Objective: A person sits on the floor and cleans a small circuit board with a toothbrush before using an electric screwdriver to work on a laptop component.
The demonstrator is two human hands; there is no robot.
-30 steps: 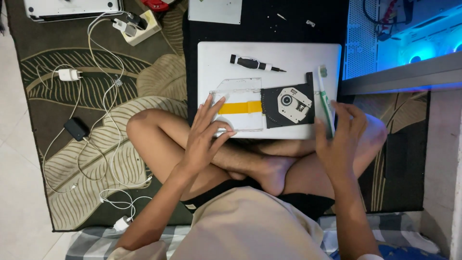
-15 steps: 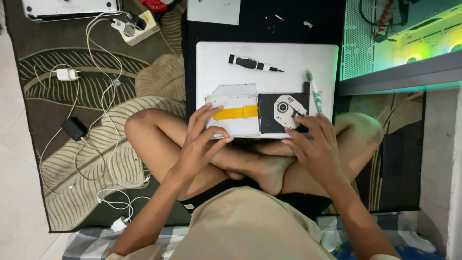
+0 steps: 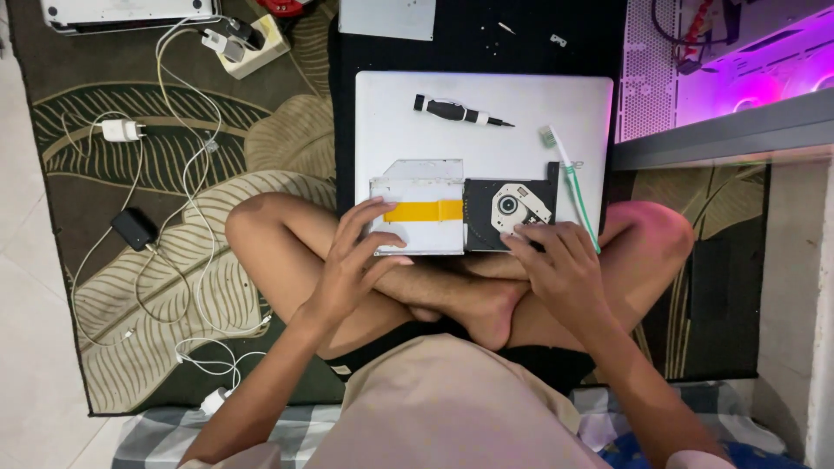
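Now we have both hands on the disc drive, which lies at the near edge of the white laptop in front of our crossed legs. A second ago our right hand held the green toothbrush upright beside the drive; the brush now lies flat on the laptop just right of the drive, and that hand rests open with its fingertips on the drive's black tray end. Our left hand has moved little: its fingers curl over the drive's silver end, gripping it lightly beside the yellow strip, a flat band across the silver cover. The black screwdriver lies farther back on the laptop, and the computer case's glow has turned from blue to purple
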